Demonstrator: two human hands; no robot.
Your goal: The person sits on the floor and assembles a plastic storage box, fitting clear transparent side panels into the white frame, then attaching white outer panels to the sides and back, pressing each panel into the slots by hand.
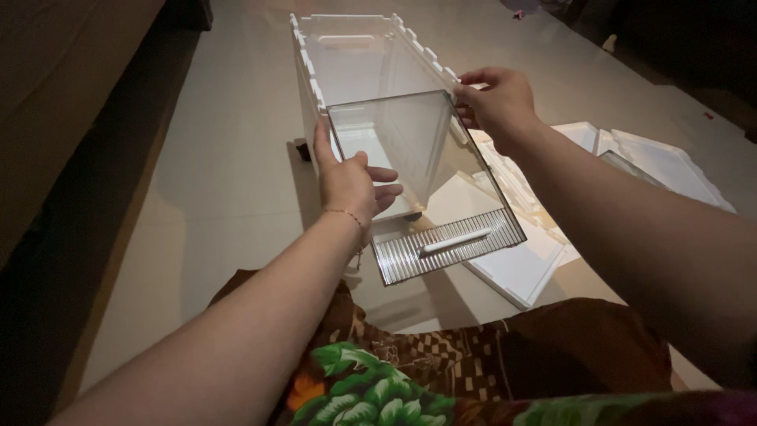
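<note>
While both forearms stretch forward over the pale tiled floor (229,158), the white plastic box frame (347,55) stands upright ahead on small dark wheels, its near end open and its top rim notched. Leaning out from that open end is the clear smoky door panel (418,166), tilted with its top edge up near the frame and its ribbed lower band, carrying a white bar handle (457,241), swung down toward the person. The left hand (347,181) is raised with the wrist bent back, thumb pointing up along the panel's left edge and fingers curled around behind it, so its grip is clamped on that edge. The right hand (497,102) reaches in from the right, fingers pinched on the panel's upper right corner, apparently where it meets the frame's side wall, though the dim light blurs that joint. Flat white panels (662,162) lie on the floor just right of the frame.
</note>
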